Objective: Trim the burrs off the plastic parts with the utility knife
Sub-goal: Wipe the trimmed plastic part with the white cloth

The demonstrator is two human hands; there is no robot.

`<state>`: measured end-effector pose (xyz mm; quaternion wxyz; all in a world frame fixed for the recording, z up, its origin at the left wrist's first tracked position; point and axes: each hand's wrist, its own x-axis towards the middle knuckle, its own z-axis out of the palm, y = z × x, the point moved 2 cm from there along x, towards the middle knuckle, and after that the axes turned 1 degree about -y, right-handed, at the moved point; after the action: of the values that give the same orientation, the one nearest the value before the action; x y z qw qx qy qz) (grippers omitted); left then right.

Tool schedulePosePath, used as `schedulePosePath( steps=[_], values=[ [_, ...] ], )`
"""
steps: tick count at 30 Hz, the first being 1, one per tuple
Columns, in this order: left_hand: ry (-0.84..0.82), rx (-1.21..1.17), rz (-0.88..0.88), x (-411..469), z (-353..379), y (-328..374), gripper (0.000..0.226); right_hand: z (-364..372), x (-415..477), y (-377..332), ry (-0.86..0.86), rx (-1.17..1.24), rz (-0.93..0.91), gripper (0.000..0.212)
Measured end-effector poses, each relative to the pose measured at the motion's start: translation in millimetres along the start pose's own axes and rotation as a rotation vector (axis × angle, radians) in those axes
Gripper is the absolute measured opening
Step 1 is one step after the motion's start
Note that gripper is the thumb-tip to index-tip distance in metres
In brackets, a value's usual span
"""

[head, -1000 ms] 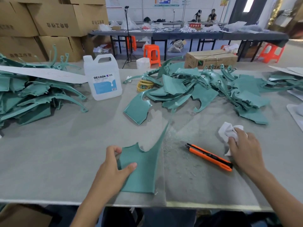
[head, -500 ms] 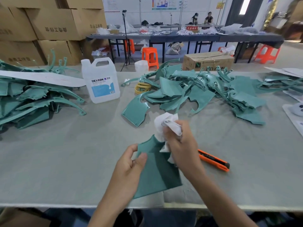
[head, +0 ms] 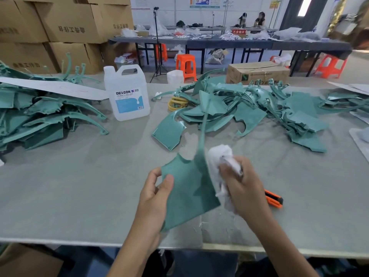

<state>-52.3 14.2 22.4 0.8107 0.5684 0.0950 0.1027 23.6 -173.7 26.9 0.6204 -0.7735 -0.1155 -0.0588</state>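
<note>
Cloth (head: 219,156) now along part (head: 187,190) edge

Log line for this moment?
left hand holds green part | right hand holds white cloth at its edge | utility knife on table

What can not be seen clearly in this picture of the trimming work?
Head view:
utility knife: partly hidden behind the right hand; blade state unknown.
plastic part in the left hand: burrs too small to see.
white cloth: blurred; contact with the part unclear.
jug: small print unreadable.
</note>
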Motion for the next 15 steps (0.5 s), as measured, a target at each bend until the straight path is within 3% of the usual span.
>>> schedulePosePath(
  steps=[4, 8, 12, 13, 15],
  values=[
    [-0.168, -0.166, -0.09, -6.6, 26.2, -3.6, 0.033, 24.7, -2.0, -12.4, 0.065, -0.042, -0.057, 0.009],
    [-0.112, -0.203, -0.164, 0.1, 36.0, -1.4, 0.041, 55.8, -35.3, -19.9, -0.006, -0.043, -0.071, 0.017],
    [-0.175, -0.395, -0.376, 0.8, 40.4, -2.8, 0.041, 76.3, -68.1, -37.4, -0.083, -0.099, -0.287, 0.019],
    [-0.148, -0.447, -0.387, -1.0, 38.5, -1.9, 0.077, 76.3, -67.5, -40.7, -0.115, -0.09, -0.312, 0.02],
    [-0.108, -0.5, -0.31, 0.4, 37.1, -4.1, 0.055, 74.5, -56.3, -40.5, -0.168, -0.054, -0.294, 0.027]
  ],
)
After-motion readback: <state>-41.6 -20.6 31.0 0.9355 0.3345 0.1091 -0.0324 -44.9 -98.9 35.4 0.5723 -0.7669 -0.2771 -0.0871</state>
